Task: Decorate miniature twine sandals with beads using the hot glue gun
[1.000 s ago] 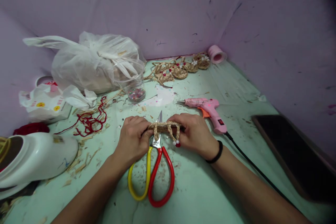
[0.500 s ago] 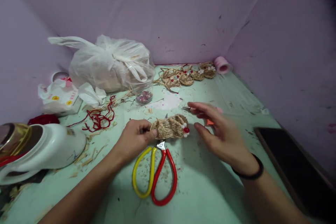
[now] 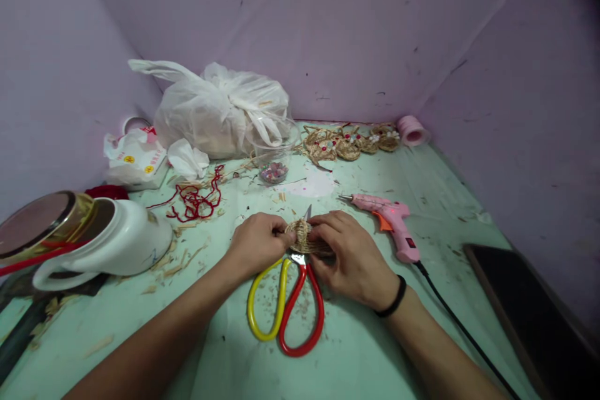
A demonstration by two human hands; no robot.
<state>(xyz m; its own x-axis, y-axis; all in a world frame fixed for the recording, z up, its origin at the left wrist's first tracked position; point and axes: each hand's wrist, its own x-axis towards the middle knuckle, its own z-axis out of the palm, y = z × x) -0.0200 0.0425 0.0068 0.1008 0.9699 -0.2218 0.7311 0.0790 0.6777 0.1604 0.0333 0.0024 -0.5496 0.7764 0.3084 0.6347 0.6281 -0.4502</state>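
Note:
Between both hands is a small woven straw piece (image 3: 300,235), raised over the blades of the scissors. My left hand (image 3: 260,240) pinches its left end with thumb and fingers. Around its right end curl the fingers of my right hand (image 3: 354,256), which cover much of that side; the beads there are hidden. The scissors (image 3: 302,306), one handle yellow and one red, lie on the table with their tip pointing away from me. To the right of my right hand a pink glue gun (image 3: 391,219) with an orange trigger rests on its side.
Several beaded straw pieces (image 3: 349,145) lie at the back, beside a pink spool (image 3: 413,131). A plastic cup of beads (image 3: 274,170) stands before a white bag (image 3: 220,115). Red yarn (image 3: 199,200) and a white mug (image 3: 135,240) are left, a dark flat device (image 3: 525,319) right.
My right hand has moved left and closed on the straw piece's right end, uncovering the glue gun. The view has shifted slightly to the left.

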